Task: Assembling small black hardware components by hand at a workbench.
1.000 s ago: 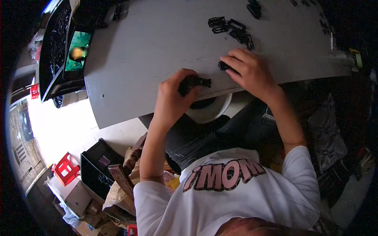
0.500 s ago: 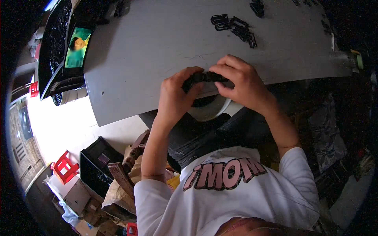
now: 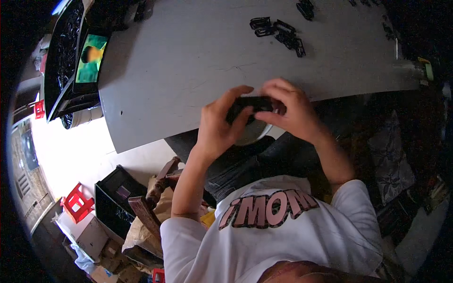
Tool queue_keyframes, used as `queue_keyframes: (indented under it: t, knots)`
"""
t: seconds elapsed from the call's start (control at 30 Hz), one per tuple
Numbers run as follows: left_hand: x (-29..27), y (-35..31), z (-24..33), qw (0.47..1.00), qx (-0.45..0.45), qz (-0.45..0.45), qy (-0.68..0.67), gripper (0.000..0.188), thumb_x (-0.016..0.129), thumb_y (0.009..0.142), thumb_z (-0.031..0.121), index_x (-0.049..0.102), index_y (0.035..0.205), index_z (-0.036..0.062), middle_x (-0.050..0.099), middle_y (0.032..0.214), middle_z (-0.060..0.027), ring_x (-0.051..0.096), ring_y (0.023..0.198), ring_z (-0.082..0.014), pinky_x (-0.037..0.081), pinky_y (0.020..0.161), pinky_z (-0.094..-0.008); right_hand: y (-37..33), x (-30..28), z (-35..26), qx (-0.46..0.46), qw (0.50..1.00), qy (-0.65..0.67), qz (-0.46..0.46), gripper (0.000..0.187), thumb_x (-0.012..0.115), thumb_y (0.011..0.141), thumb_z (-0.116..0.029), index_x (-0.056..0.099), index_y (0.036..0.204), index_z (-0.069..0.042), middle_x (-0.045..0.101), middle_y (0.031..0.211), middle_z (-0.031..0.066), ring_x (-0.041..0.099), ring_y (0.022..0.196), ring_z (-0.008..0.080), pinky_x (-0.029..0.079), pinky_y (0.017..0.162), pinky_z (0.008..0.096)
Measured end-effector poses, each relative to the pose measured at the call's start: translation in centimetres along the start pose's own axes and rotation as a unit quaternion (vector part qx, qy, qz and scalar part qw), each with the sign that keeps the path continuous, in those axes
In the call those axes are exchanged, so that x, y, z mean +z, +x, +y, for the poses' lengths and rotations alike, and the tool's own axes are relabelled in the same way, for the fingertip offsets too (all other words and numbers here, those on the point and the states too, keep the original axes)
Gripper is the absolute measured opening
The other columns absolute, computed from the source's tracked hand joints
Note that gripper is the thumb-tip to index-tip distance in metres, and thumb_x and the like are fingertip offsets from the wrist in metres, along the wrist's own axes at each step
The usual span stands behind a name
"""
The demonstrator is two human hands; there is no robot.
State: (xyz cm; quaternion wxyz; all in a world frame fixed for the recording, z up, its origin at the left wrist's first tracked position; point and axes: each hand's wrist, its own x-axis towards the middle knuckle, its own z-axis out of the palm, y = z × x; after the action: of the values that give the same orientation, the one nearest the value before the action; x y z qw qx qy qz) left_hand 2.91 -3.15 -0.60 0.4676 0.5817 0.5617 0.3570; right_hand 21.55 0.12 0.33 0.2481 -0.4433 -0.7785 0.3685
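Between my two hands, at the table's near edge, is a dark black plastic part point(image 3: 250, 103); its exact kind is too dark to make out. My left hand point(image 3: 222, 115) is closed round its left end, thumb in front and fingers behind. At its right end, my right hand point(image 3: 289, 106) has its fingers bent over the part, slightly smeared by motion. Below them a pale round tub point(image 3: 254, 136) shows by its rim over my lap. Farther up the table lies a loose group of black plastic frame-like pieces point(image 3: 285, 37).
The grey table point(image 3: 165, 70) spreads ahead. More black pieces point(image 3: 306, 9) lie at its far side. A phone point(image 3: 92, 59) with a lit screen leans at the left, beside a black bin point(image 3: 68, 52) of dark parts. A black crate point(image 3: 113, 198) and red stool point(image 3: 78, 203) stand lower left.
Both hands have come slightly nearer to me with the black part, which now sits lower and shows a broader face. My right fingers have shifted on its right end.
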Motion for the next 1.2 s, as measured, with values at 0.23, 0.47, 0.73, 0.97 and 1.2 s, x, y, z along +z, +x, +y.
queue_keyframes:
  t: [0.23,0.47,0.73,0.97,1.2]
  knots:
    - [0.8,-3.2,-0.3,0.991,0.119,-0.048,0.020,0.027,0.063,0.079,0.004,0.060,0.106,0.0038,0.065,0.095,-0.0141,0.064,0.085,-0.0290,0.050,0.074,-0.0321,-2.2,-0.9,1.2,-0.025,0.993,0.092,-0.070,0.018,0.073,0.074,-0.009,0.061,0.085,-0.001,0.056,0.077,0.0032,0.051,0.065,0.0089,0.040,0.053,0.0234]
    - [3.2,-4.0,-4.4,0.934,0.117,-0.073,0.328,0.029,0.062,0.076,0.009,0.060,0.106,0.0065,0.060,0.085,-0.0113,0.061,0.078,-0.0282,0.050,0.069,-0.0370,3.7,-5.5,5.9,0.010,0.979,-0.086,0.183,0.032,0.065,0.083,-0.008,0.057,0.114,-0.007,0.056,0.089,0.0015,0.048,0.064,0.0071,0.041,0.056,0.0209]
    - [1.7,-1.4,0.0,0.911,0.280,-0.201,0.226,0.028,0.060,0.075,0.010,0.060,0.103,0.0062,0.060,0.086,-0.0097,0.060,0.081,-0.0266,0.052,0.066,-0.0378,1.7,-6.9,8.6,0.216,0.948,0.197,0.129,0.037,0.053,0.086,0.001,0.053,0.123,-0.005,0.057,0.094,0.0027,0.055,0.077,0.0081,0.045,0.070,0.0223]
    - [-2.5,14.3,-2.0,0.889,0.343,0.131,0.275,0.031,0.060,0.078,0.010,0.060,0.108,0.0097,0.057,0.113,-0.0150,0.052,0.103,-0.0333,0.044,0.087,-0.0428,-0.6,-4.1,6.9,0.136,0.943,0.246,0.178,0.034,0.058,0.088,-0.008,0.053,0.121,-0.005,0.057,0.099,-0.0003,0.052,0.091,0.0070,0.043,0.080,0.0228]
    - [-7.5,24.9,-5.4,0.778,0.280,0.345,0.444,0.041,0.061,0.082,0.023,0.054,0.121,0.0127,0.048,0.129,-0.0155,0.042,0.121,-0.0339,0.031,0.102,-0.0477,-1.2,-2.1,5.1,0.120,0.951,0.250,0.134,0.026,0.062,0.085,-0.007,0.056,0.110,-0.003,0.057,0.097,0.0028,0.054,0.091,0.0093,0.044,0.079,0.0255]
